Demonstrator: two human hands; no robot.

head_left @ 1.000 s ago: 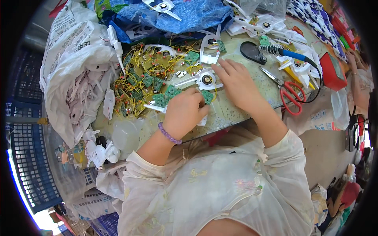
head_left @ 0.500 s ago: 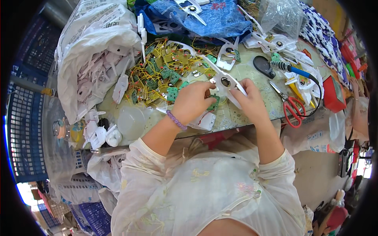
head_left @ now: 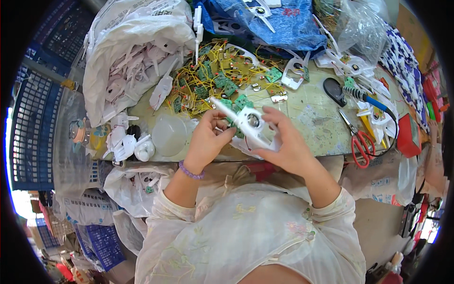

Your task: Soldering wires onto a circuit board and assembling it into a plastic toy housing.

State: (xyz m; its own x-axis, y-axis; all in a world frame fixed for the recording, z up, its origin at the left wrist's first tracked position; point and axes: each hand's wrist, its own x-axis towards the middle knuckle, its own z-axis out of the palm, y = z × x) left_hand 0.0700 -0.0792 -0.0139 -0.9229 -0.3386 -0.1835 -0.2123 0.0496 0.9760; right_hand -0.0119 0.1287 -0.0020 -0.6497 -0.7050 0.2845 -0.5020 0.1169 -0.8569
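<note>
My right hand (head_left: 289,144) grips a white plastic housing (head_left: 261,137) with a round black speaker set in it and a long narrow arm pointing to the upper left. My left hand (head_left: 207,140), wearing a purple bead bracelet, is closed beside that arm, thumb against curled fingers; what it pinches is hidden. Behind the housing, green circuit boards (head_left: 242,102) lie at the near edge of a pile of boards with yellow wires (head_left: 215,78). Another white part (head_left: 239,146) lies under the housing, mostly covered.
A white sack (head_left: 97,90) full of white plastic parts stands at left, by a translucent round lid (head_left: 169,135). To the right lie red-handled scissors (head_left: 362,149), a blue-handled soldering iron (head_left: 369,98), a black oval piece (head_left: 335,92) and a red box (head_left: 409,136). A blue bag (head_left: 293,28) lies behind.
Both hands have moved left and lower relative to the table, carrying the housing nearer to me and tilting it. The view has shifted, so the table things appear farther right.
</note>
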